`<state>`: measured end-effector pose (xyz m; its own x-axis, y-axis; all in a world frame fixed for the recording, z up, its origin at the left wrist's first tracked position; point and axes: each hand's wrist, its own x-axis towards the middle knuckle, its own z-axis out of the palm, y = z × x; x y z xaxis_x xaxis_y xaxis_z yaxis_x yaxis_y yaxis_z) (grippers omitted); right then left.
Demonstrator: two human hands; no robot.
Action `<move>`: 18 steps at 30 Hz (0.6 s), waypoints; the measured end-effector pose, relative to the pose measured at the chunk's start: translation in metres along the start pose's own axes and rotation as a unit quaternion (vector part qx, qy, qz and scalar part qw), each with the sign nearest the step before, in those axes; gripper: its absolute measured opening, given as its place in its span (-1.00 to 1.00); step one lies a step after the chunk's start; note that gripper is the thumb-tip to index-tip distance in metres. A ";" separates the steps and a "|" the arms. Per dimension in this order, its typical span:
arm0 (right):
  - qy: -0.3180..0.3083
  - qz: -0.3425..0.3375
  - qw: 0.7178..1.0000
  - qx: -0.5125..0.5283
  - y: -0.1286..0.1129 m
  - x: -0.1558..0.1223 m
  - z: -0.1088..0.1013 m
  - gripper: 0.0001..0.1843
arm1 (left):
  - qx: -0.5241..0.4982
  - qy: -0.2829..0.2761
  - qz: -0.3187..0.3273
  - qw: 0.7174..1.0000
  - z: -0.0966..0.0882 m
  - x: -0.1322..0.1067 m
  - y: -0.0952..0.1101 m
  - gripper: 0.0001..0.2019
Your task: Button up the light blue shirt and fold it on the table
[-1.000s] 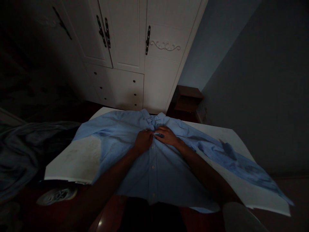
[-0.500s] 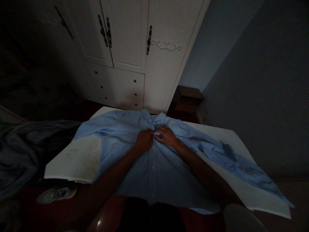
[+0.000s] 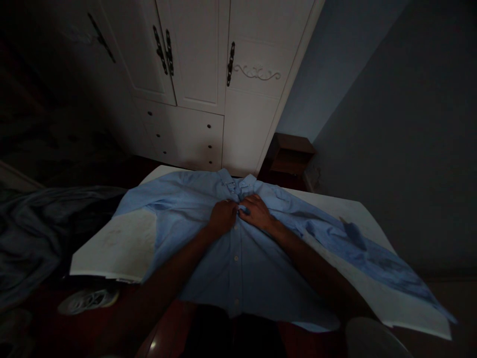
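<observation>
A light blue button-up shirt (image 3: 201, 268) lies spread front side up, its collar away from me and its sleeves out to both sides. My left hand (image 3: 222, 217) pinches one edge of the front placket below the collar. Close against it, my right hand (image 3: 256, 211) grips the other edge, with a bit of blue cloth showing between the fingertips. Whether a button is between the fingers is hidden. Lower on the placket, buttons (image 3: 236, 258) show in a line.
Under the shirt is a white table (image 3: 112, 243). Dark cloth (image 3: 33, 238) is heaped at the left, with a shoe (image 3: 88, 301) on the red floor below. Behind stand a white wardrobe (image 3: 194, 132) and a small brown cabinet (image 3: 292, 149).
Both hands keep their hold at the same spot on the placket. The fingers have shifted very slightly, and the cloth edge between them shows a little less.
</observation>
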<state>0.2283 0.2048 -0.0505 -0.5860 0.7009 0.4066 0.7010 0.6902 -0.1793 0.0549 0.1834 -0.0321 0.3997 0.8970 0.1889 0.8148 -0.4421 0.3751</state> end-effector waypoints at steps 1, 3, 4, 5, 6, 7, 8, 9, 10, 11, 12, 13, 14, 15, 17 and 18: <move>0.000 -0.001 1.000 0.015 0.002 0.000 0.001 -0.88 | -0.002 -0.004 0.007 1.000 -0.001 0.000 -0.001 -0.72; 0.001 -0.008 0.999 0.044 0.006 -0.001 0.001 -0.89 | -0.007 -0.015 0.028 0.999 -0.003 0.000 -0.004 -0.72; 0.002 -0.013 0.998 0.056 0.008 -0.001 0.001 -0.88 | -0.011 -0.020 0.040 0.999 -0.004 0.000 -0.005 -0.72; 0.005 -0.019 0.998 0.067 0.010 -0.002 0.001 -0.88 | -0.015 -0.025 0.053 0.998 -0.005 0.000 -0.007 -0.73; 0.009 -0.026 0.997 0.076 0.012 -0.002 0.001 -0.87 | -0.019 -0.029 0.067 0.997 -0.007 0.001 -0.009 -0.73; 0.012 -0.035 0.996 0.085 0.014 -0.003 0.001 -0.86 | -0.022 -0.033 0.081 0.996 -0.008 0.001 -0.011 -0.74; 0.015 -0.043 0.995 0.093 0.015 -0.003 0.001 -0.85 | -0.023 -0.036 0.094 0.995 -0.008 0.001 -0.013 -0.75; 0.016 -0.050 0.994 0.100 0.016 -0.004 0.001 -0.84 | -0.021 -0.040 0.104 0.994 -0.009 0.001 -0.014 -0.76; 0.017 -0.056 0.993 0.106 0.016 -0.004 0.001 -0.82 | -0.015 -0.042 0.111 0.993 -0.010 0.001 -0.014 -0.77; 0.016 -0.060 0.992 0.111 0.017 -0.004 0.000 -0.81 | -0.005 -0.045 0.113 0.993 -0.010 0.001 -0.015 -0.78; 0.016 -0.064 0.991 0.116 0.017 -0.004 0.000 -0.79 | 0.005 -0.046 0.112 0.993 -0.010 0.000 -0.015 -0.78; 0.017 -0.067 0.990 0.119 0.017 -0.004 -0.001 -0.77 | 0.015 -0.046 0.110 0.993 -0.010 0.000 -0.014 -0.78; 0.019 -0.068 0.990 0.123 0.017 -0.004 -0.001 -0.75 | 0.024 -0.046 0.107 0.993 -0.010 0.000 -0.014 -0.79; 0.021 -0.068 0.989 0.126 0.017 -0.004 -0.001 -0.74 | 0.032 -0.044 0.105 0.993 -0.010 -0.001 -0.013 -0.78; 0.026 -0.063 0.989 0.130 0.016 -0.004 -0.002 -0.73 | 0.040 -0.036 0.104 0.993 -0.010 -0.002 -0.012 -0.78; 0.029 -0.059 0.989 0.132 0.016 -0.004 -0.002 -0.74 | 0.043 -0.032 0.102 0.993 -0.010 -0.002 -0.012 -0.77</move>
<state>0.2426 0.2121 -0.0530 -0.6275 0.6066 0.4881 0.4946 0.7947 -0.3518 0.0401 0.1868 -0.0278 0.5833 0.7886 0.1944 0.7459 -0.6149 0.2562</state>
